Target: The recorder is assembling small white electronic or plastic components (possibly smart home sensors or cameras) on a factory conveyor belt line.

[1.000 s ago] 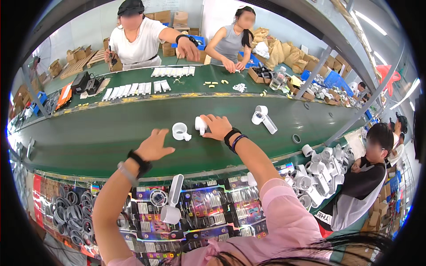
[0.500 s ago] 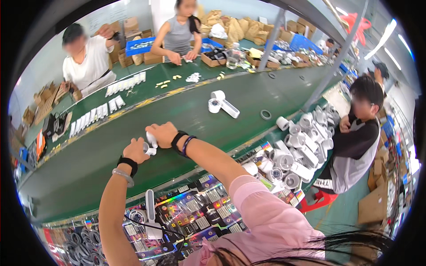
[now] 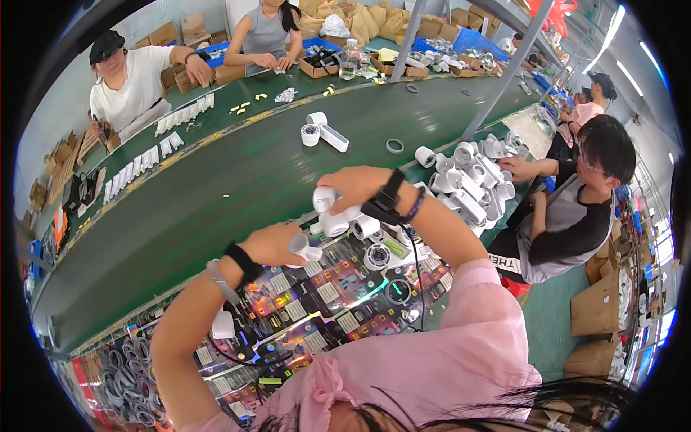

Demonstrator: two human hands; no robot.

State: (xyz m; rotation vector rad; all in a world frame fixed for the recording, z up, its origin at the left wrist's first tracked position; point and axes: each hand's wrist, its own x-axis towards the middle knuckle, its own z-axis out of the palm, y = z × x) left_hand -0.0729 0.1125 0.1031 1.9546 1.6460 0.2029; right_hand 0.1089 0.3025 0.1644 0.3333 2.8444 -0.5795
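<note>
While the left hand (image 3: 270, 243) pinches a short white cup (image 3: 302, 247) at its fingertips, the right hand (image 3: 358, 187) curls around a white rounded piece (image 3: 325, 198), some fingers hidden behind it. Both pieces hang over the near edge of the green belt (image 3: 180, 237), close together but apart. The step in hand seems to be managing one piece per hand; the next move, I judge, calls for steady grips and care around the loose parts crowded below the right hand. The cup looks smooth, plain and stubby, its mouth turned upward; the other piece is glossy and rounded, partly covered by fingers. Just under the right hand sits a white cylinder (image 3: 333, 225), beside printed packages (image 3: 331, 291). Farther out, a white jointed part (image 3: 332, 137) and a grey ring (image 3: 394, 146) lie on the belt, and a co-worker's hand (image 3: 518, 168) reaches to a white heap (image 3: 471, 189).
</note>
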